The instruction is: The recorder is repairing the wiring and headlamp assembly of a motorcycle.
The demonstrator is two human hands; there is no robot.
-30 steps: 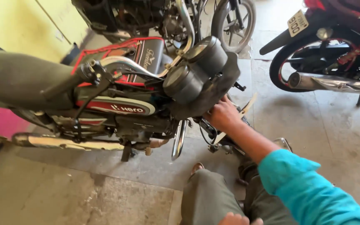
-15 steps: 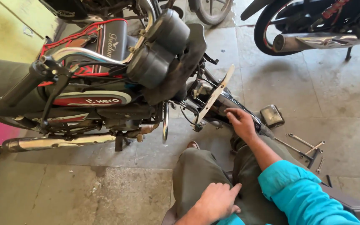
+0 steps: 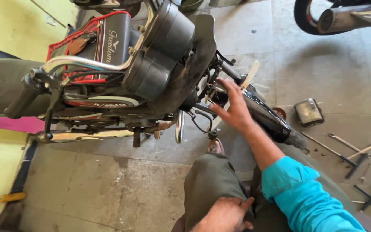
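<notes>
A black and red motorcycle (image 3: 108, 64) stands in front of me, its twin round gauges (image 3: 159, 47) and grey front panel (image 3: 198, 60) turned toward me. My right hand (image 3: 232, 107), in a teal sleeve, reaches with spread fingers to the wiring and fork area just behind that panel, above the black front mudguard (image 3: 265, 116). It holds nothing that I can see. My left hand (image 3: 226, 215) rests flat on my left knee, on olive trousers.
A detached headlight unit (image 3: 308, 111) lies on the concrete floor at the right. Spanners and long rods (image 3: 344, 148) lie beyond it. Another motorcycle's wheel and chrome exhaust (image 3: 348, 17) show at the top right. A yellow wall (image 3: 18, 21) runs along the left.
The view has come closer to the motorcycle's front. My right hand has lifted from the mudguard area up to the wiring behind the panel, with fingers now spread. My left hand stays on my knee.
</notes>
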